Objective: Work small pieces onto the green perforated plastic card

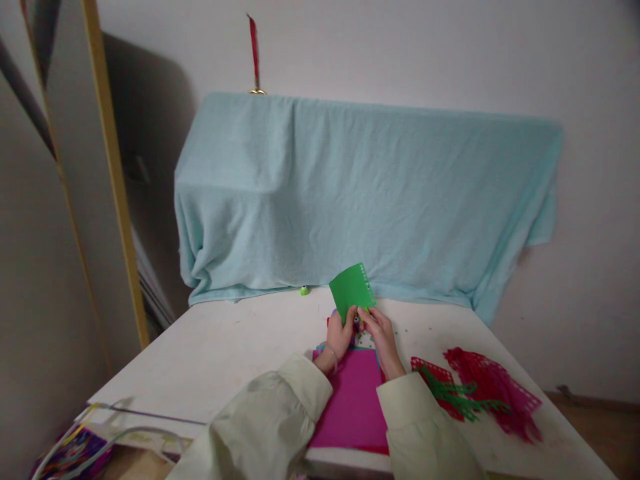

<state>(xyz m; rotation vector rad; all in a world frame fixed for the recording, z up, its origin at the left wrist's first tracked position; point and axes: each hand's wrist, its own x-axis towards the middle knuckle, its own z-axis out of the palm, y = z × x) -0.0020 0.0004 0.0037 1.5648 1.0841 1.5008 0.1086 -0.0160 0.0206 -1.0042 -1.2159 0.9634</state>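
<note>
The left hand [341, 335] and the right hand [381, 333] hold a green sheet [351, 290] upright above the middle of the surface [225, 353]; each grip is clamped on its lower edge, fingers closed around it; one side edge of the sheet has a row of small punched holes. Under the hands lies a pink sheet [353, 400], at the near edge; red and green cut pieces [475, 393] lie near the right edge; a light blue cloth [360, 200] covers something along the far edge.

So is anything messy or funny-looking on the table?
A bit. Tiny green scraps lie scattered on the table near the hands, and cut red and green paper sits in a jumbled heap on the right. The green card looks fine.
</note>
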